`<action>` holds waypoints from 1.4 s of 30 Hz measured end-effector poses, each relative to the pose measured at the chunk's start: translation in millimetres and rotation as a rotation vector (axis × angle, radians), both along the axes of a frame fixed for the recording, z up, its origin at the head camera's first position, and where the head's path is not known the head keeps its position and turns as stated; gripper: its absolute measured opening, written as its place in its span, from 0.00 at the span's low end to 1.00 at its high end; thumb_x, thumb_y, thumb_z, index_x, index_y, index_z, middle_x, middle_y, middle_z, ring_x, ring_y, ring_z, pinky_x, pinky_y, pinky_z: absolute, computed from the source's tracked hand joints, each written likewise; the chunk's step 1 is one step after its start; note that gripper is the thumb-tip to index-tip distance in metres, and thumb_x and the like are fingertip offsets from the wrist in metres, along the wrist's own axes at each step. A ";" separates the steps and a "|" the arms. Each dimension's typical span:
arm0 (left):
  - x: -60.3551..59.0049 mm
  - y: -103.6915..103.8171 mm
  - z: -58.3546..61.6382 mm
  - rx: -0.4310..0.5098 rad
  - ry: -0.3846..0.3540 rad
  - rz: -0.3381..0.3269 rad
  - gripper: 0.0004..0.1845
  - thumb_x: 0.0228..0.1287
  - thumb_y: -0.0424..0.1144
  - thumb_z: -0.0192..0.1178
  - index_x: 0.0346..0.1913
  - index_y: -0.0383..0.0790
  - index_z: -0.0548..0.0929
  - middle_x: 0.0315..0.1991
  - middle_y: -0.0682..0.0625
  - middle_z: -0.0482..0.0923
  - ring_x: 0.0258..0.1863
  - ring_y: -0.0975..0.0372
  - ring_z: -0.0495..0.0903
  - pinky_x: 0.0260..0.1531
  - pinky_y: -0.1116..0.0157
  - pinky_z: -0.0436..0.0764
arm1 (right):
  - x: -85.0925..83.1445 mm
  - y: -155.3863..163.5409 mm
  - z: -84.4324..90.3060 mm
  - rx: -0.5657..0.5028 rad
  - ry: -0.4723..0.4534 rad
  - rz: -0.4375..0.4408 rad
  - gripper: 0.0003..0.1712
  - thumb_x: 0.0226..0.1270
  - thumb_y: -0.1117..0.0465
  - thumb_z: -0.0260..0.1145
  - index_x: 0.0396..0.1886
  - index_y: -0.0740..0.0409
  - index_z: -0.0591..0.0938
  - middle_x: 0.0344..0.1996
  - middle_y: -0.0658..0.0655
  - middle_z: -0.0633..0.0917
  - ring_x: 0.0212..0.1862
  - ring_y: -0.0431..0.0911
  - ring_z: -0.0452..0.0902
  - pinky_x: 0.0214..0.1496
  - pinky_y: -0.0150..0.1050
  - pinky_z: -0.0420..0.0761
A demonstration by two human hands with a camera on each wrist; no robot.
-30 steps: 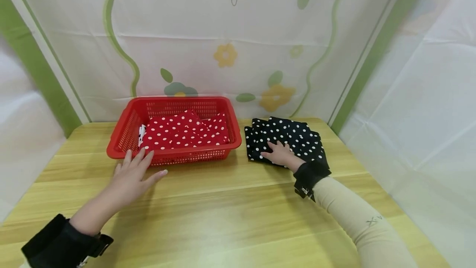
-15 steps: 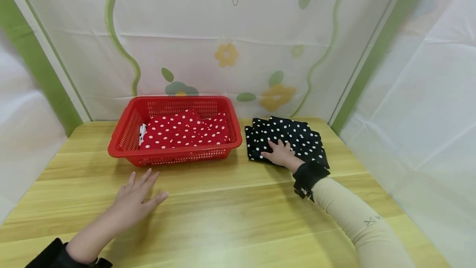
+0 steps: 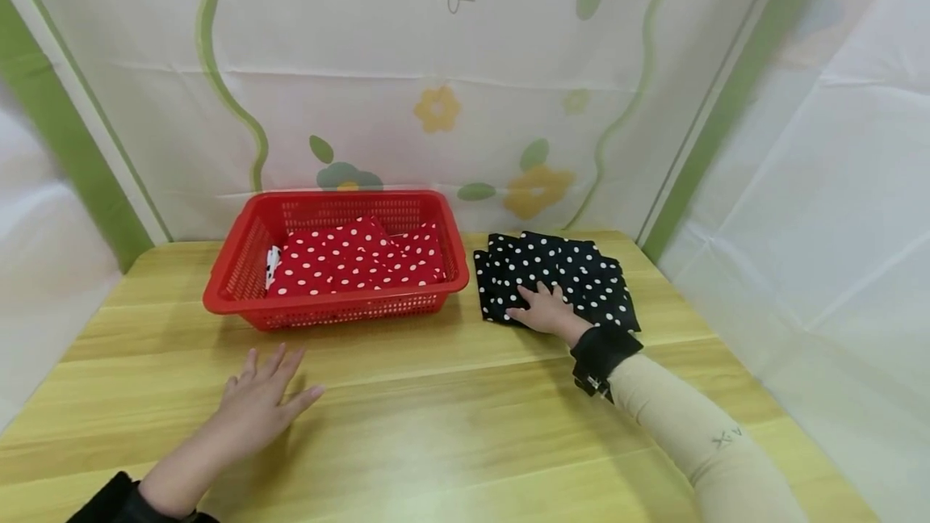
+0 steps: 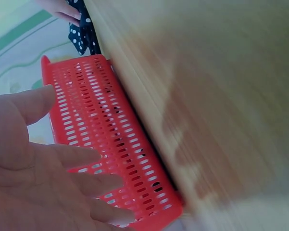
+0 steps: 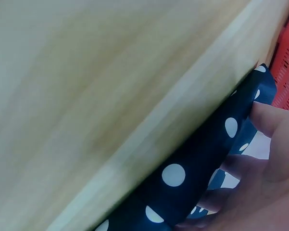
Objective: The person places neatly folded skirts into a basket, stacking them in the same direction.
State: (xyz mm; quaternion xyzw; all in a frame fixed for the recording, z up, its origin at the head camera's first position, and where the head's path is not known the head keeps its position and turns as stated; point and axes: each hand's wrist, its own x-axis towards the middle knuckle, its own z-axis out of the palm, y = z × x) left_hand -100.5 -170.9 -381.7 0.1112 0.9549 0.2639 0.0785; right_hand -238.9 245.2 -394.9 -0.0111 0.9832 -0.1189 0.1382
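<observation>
A red plastic basket (image 3: 236,301) (image 4: 101,144) stands at the back left of the wooden table and holds folded red cloth with white dots (image 3: 356,258). To its right lies a stack of black cloths with white dots (image 3: 574,273) (image 5: 192,183). My right hand (image 3: 541,309) rests flat on the near left part of that stack, its fingers (image 5: 274,118) on the cloth. My left hand (image 3: 261,402) (image 4: 43,173) hovers low over the bare table in front of the basket, fingers spread and holding nothing.
A white sheet printed with green lines and flowers (image 3: 436,107) hangs right behind the table, and white sheets close both sides. The wooden tabletop (image 3: 450,426) stretches toward me. A bit of white dotted cloth (image 3: 272,261) shows at the basket's left inside.
My left hand has drawn back from the basket's front rim toward me and now hovers over the bare table. The right hand has stayed on the black cloth stack.
</observation>
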 end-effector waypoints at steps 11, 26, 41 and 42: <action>-5.5 -2.2 -9.7 -0.013 -0.028 0.001 0.44 0.70 0.59 0.51 0.70 0.22 0.58 0.68 0.20 0.46 0.64 0.22 0.36 0.55 0.25 0.41 | 18.5 -5.9 -1.6 0.041 -0.001 0.042 0.38 0.73 0.42 0.53 0.75 0.56 0.61 0.73 0.72 0.53 0.71 0.74 0.39 0.62 0.74 0.54; -6.9 -3.7 -15.1 -0.017 -0.091 0.002 0.46 0.70 0.62 0.47 0.70 0.21 0.57 0.68 0.19 0.43 0.64 0.21 0.33 0.55 0.25 0.39 | 44.9 -16.9 5.5 0.059 0.011 0.093 0.37 0.70 0.43 0.58 0.72 0.56 0.67 0.70 0.72 0.60 0.69 0.72 0.49 0.60 0.70 0.64; -10.4 -0.3 -17.3 -0.005 -0.100 -0.018 0.46 0.70 0.62 0.48 0.69 0.21 0.58 0.68 0.20 0.42 0.64 0.21 0.33 0.56 0.25 0.38 | 82.0 -19.6 6.8 0.089 0.022 0.116 0.36 0.67 0.43 0.63 0.68 0.56 0.72 0.61 0.68 0.69 0.55 0.62 0.65 0.48 0.56 0.77; -10.7 -0.2 -17.7 -0.005 -0.100 -0.020 0.46 0.70 0.62 0.48 0.69 0.21 0.58 0.68 0.20 0.42 0.64 0.21 0.32 0.56 0.25 0.38 | 85.1 -20.2 7.0 0.096 0.021 0.122 0.36 0.67 0.43 0.63 0.68 0.56 0.72 0.60 0.68 0.70 0.54 0.61 0.65 0.47 0.56 0.77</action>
